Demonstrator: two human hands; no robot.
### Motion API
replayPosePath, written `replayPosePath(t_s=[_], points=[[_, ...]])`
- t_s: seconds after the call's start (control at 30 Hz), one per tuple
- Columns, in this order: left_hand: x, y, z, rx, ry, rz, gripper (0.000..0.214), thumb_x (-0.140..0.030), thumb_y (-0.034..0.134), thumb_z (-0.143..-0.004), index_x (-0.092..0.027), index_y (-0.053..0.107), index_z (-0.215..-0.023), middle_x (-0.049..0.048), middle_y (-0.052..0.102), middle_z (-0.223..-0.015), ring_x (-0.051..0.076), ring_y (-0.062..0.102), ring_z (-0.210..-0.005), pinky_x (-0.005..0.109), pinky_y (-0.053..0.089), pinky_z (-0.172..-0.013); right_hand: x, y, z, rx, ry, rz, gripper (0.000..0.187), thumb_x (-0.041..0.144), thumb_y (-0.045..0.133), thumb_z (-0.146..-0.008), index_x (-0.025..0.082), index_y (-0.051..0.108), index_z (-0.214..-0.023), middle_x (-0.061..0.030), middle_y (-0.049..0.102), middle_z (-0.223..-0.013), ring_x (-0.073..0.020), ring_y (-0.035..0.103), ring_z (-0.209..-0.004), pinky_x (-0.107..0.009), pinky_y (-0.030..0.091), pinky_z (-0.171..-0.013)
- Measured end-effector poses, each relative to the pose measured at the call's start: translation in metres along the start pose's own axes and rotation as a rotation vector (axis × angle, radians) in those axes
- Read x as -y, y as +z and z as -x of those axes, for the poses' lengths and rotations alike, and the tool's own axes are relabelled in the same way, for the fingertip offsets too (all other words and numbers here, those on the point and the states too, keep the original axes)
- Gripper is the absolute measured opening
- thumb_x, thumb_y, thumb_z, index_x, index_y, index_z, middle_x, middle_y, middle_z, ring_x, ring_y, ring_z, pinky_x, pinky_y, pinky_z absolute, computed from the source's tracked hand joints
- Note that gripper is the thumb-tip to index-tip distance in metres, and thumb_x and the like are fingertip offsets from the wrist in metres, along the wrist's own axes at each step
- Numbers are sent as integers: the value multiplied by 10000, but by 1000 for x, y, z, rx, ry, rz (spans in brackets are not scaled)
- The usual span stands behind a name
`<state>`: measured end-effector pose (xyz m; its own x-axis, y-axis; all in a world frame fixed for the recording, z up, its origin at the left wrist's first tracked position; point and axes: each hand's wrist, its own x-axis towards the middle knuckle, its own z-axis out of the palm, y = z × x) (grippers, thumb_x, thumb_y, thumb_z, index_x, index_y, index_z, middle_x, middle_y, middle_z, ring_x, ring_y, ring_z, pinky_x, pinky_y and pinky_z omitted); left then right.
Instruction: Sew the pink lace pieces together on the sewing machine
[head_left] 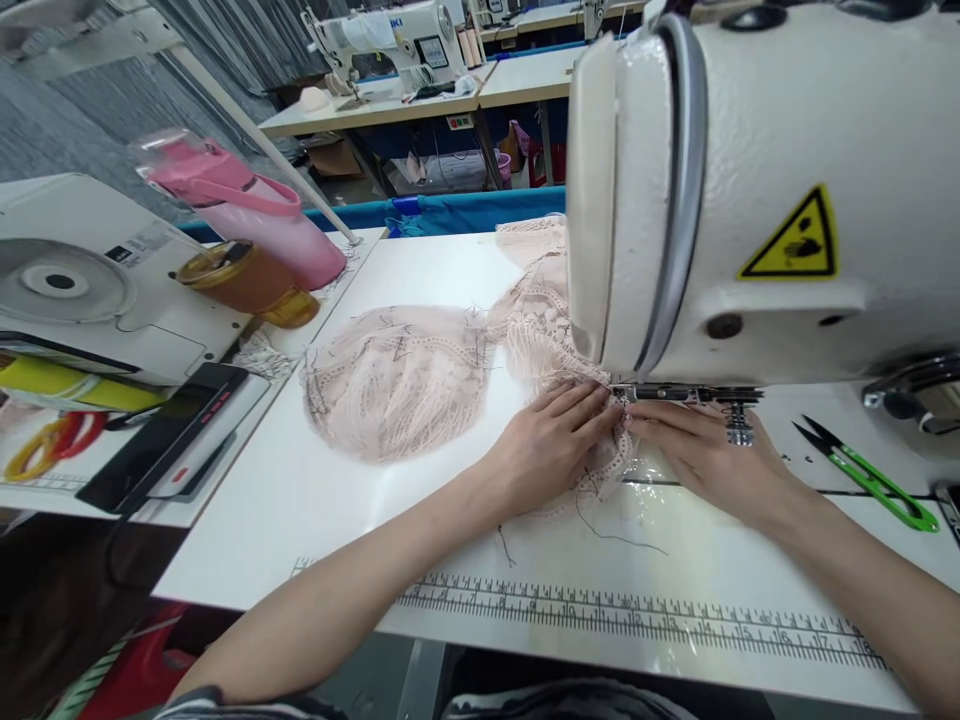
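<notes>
A pale pink lace bra cup piece [540,330] lies under the head of a white sewing machine [757,200], partly hidden behind it. My left hand [551,440] rests flat on the lace, fingers stretched toward the presser foot area. From the other side, my right hand [712,455] reaches in low, its extended fingertips touching the lace edge. A metal attachment [682,395] on the machine covers part of those fingers. Joined to this lace on the left, a second lace cup [397,385] is spread on the table, with dark thread ends along its seams.
Green-handled thread snips [874,475] lie right of my right hand. A printed ruler [600,610] runs along the table's front edge. At left are a pink bottle [262,220], an amber cup [247,285] and a black-and-white device [172,440]. Another sewing machine [390,45] stands behind.
</notes>
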<state>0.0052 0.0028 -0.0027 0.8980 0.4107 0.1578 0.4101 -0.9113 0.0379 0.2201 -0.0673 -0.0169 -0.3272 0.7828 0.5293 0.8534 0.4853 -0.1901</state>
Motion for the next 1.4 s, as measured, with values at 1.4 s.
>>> replayPosePath(t_s=[1.4], points=[[-7,-29,7,-152,216,-186,243,-50,405,-855,-186,595,-785,-39,570,-605,106,450,-532,296,355,-625,5,-4,1,42,-226,-106,145,187,546,-878,241,618,-991,17,684,-991,-159,602,-957,-365,444,-877]])
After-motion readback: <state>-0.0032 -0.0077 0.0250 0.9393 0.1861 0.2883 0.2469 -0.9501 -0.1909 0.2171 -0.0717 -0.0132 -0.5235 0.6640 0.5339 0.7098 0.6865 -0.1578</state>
